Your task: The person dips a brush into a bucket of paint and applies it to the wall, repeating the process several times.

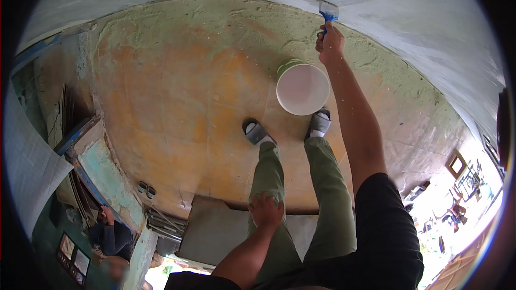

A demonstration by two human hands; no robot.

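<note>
The right hand (330, 43) grips the brush (328, 8), hiding most of its handle. The brush points lengthwise away, bristles on the wall (408, 27), past the bucket (283, 69). The left hand (266, 209) rests open and empty on a thigh.

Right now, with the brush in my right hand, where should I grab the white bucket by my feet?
Probably the near rim, from straight above with the free left hand: the bucket stands upright, mouth open, no handle showing; the right hand holds the brush.

Blue-handled paintbrush (328, 9), gripped in the right hand (330, 44), bristles against the wall at the floor's far edge; white bucket (302, 88) upright just beside.
</note>
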